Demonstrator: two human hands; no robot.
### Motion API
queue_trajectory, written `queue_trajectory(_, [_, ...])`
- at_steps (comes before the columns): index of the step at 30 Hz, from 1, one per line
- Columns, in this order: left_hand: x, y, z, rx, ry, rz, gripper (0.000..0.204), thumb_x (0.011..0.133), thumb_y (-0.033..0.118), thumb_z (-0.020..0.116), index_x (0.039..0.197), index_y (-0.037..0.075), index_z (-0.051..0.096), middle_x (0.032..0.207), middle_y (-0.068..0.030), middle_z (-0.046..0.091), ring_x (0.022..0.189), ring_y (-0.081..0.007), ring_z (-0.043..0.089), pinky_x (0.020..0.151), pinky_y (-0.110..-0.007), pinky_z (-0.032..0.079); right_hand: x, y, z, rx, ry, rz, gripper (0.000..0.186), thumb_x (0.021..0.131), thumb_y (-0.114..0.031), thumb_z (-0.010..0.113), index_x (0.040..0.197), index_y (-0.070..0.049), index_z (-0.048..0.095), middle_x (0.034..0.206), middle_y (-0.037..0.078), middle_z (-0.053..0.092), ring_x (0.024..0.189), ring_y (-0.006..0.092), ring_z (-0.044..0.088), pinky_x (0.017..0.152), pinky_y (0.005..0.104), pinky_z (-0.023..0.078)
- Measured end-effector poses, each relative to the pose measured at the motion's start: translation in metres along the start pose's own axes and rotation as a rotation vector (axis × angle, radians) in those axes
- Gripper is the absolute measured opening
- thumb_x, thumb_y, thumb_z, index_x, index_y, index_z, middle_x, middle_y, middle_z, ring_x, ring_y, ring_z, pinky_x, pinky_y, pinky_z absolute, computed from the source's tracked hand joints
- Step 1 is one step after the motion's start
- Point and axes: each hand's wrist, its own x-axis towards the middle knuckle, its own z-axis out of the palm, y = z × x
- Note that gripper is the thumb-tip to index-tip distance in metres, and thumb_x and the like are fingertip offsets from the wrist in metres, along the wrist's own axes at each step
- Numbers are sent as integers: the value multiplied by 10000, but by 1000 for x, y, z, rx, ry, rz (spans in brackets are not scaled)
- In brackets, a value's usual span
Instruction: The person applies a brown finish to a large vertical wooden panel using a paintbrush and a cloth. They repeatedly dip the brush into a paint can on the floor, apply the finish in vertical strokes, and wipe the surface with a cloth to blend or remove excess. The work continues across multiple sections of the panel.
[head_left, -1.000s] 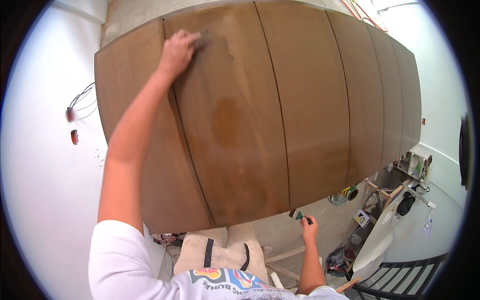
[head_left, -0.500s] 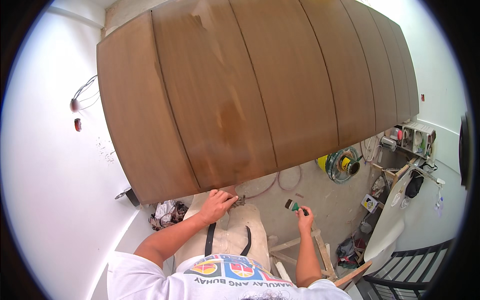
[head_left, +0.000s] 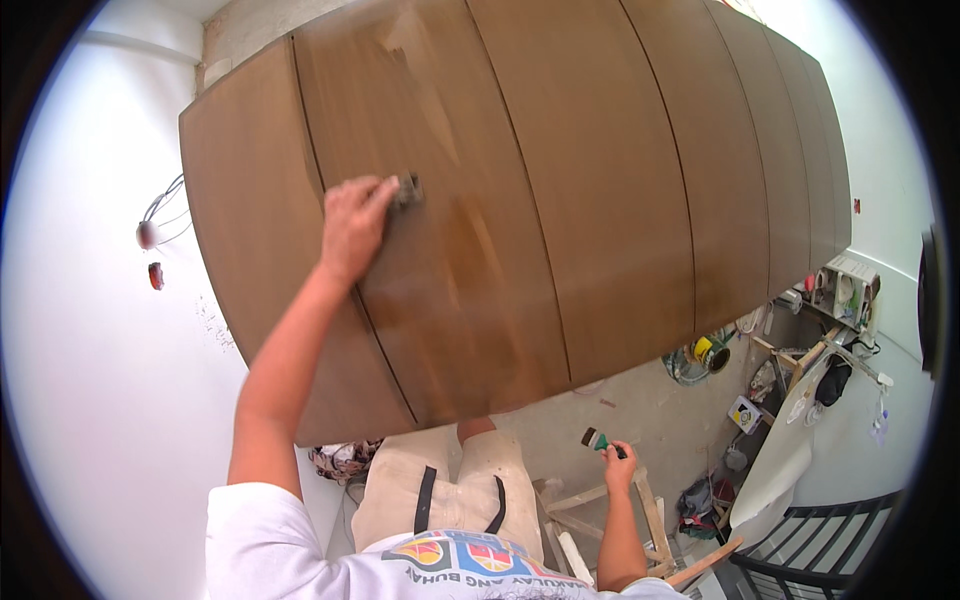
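A large brown wooden panel (head_left: 610,200) with dark grooves running across it fills the view in front of me. My left hand (head_left: 357,225) is closed on a small crumpled greyish-brown rag (head_left: 408,191) over the panel's second section from the left. Slight blur hides whether the rag presses on the surface. Lighter and wetter-looking brown streaks show in that section, right of the hand. Off the panel's near edge, at the lower right, my right hand (head_left: 620,460) grips a paintbrush (head_left: 597,440) with a green handle and dark bristles, pointing left.
A yellow-and-black can (head_left: 711,353) stands on the floor past the panel's edge. A wooden frame (head_left: 648,508) is beside my right forearm, and a black slatted rack (head_left: 830,545) at the lower right. Bundled cloths (head_left: 343,460) lie under the left corner. Wires (head_left: 163,207) stick from the left wall.
My left hand, with the rag, has gone from the panel's near edge up and forward over its surface. The right hand with the paintbrush has dropped slightly lower in view.
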Motion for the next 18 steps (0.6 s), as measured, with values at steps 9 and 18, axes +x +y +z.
queue_trajectory(9, [235, -235, 45, 258, -53, -215, 354, 977, 214, 681, 1324, 272, 726, 1234, -37, 708, 1169, -278, 662, 957, -471, 484, 33, -82, 50, -39, -38, -70, 145, 997, -17, 660, 1130, 40, 666, 966, 113, 709, 852, 186, 737, 762, 305, 627])
queue_trajectory(18, [294, -251, 61, 171, -118, -313, 352, 1025, 284, 630, 1367, 231, 696, 1268, -98, 688, 1212, -334, 653, 989, -525, 517, 36, -98, 65, -40, -59, -105, 147, 986, -20, 664, 1115, 52, 670, 962, 119, 715, 858, 193, 745, 766, 313, 630])
